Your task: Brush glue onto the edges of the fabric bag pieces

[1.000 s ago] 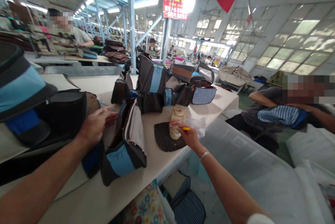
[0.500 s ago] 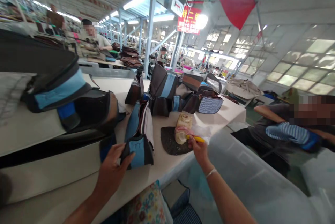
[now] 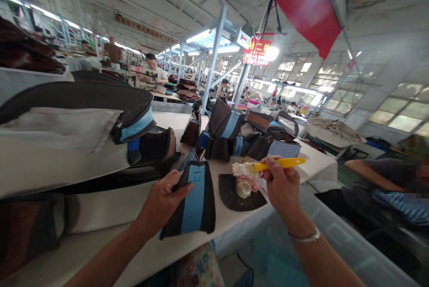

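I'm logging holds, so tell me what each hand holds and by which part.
The right grip holds the yellow brush by its handle, near the bristles; the left grip has the blue-banded dark piece by its upper left side, thumb in front.

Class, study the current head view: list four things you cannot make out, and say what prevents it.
- Head view: the far side of the blue-striped dark piece in the left hand; its front panel blocks it.
- Head view: part of the pale container, behind the yellow-handled brush and right hand.
- Head view: the floral cloth's lower end, cut off by the bottom edge.
- Head view: the red sign's smaller lettering, too small and blurred.
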`<state>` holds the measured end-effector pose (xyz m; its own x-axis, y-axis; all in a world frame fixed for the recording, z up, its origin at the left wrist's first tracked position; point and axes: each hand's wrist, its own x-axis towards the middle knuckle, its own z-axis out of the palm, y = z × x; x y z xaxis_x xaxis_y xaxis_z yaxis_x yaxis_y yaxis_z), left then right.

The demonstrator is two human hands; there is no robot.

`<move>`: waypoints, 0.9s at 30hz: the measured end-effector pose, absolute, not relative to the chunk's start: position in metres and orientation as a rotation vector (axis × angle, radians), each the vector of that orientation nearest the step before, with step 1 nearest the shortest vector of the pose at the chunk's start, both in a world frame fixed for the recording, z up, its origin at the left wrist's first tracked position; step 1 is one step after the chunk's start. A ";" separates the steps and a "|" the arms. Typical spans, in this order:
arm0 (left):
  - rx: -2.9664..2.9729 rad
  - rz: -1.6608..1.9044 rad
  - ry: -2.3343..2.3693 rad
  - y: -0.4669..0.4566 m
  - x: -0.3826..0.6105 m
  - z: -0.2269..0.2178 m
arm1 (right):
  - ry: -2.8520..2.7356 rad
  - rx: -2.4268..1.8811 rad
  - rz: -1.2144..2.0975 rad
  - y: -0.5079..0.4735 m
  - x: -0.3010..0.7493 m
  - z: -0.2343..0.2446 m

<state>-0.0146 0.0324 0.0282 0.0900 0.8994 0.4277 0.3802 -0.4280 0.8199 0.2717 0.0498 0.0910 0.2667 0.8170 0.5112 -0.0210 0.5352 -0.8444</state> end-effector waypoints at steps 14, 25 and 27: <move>1.852 1.146 1.122 -0.008 -0.019 0.054 | -2.047 -0.706 0.243 0.024 0.206 0.138; 1.692 1.147 1.166 -0.009 -0.016 0.052 | -2.153 -0.658 0.132 0.017 0.221 0.129; 1.665 1.127 1.158 -0.008 -0.017 0.051 | -2.121 -0.673 0.113 0.014 0.228 0.129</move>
<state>-0.0170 -0.0082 0.0509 0.1842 0.9578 0.2207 0.2465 -0.2623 0.9329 0.2284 0.0141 0.1294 -0.4639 0.5034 0.7289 0.4228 0.8489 -0.3172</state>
